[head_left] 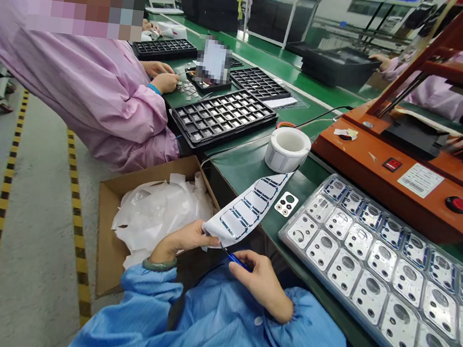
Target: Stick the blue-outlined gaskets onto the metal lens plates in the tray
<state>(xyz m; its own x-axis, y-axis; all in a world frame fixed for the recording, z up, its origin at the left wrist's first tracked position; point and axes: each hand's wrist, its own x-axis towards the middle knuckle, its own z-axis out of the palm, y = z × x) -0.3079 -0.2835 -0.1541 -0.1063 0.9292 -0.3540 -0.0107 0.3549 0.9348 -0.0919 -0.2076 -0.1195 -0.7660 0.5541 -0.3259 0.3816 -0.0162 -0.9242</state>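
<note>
My left hand pinches the near end of a white backing strip that carries several blue-edged rectangular film pieces. The strip rises from that hand towards the green bench. My right hand is shut on a pair of blue tweezers, whose tips reach the strip's lower edge by my left hand. A small white perforated piece lies on the bench mat just beside the strip. To the right stands a clear tray of silver metal plates.
A white tape roll stands on the bench. Below my left hand is a cardboard box holding crumpled plastic film. An orange machine stands at right. A co-worker in pink works at black parts trays further along.
</note>
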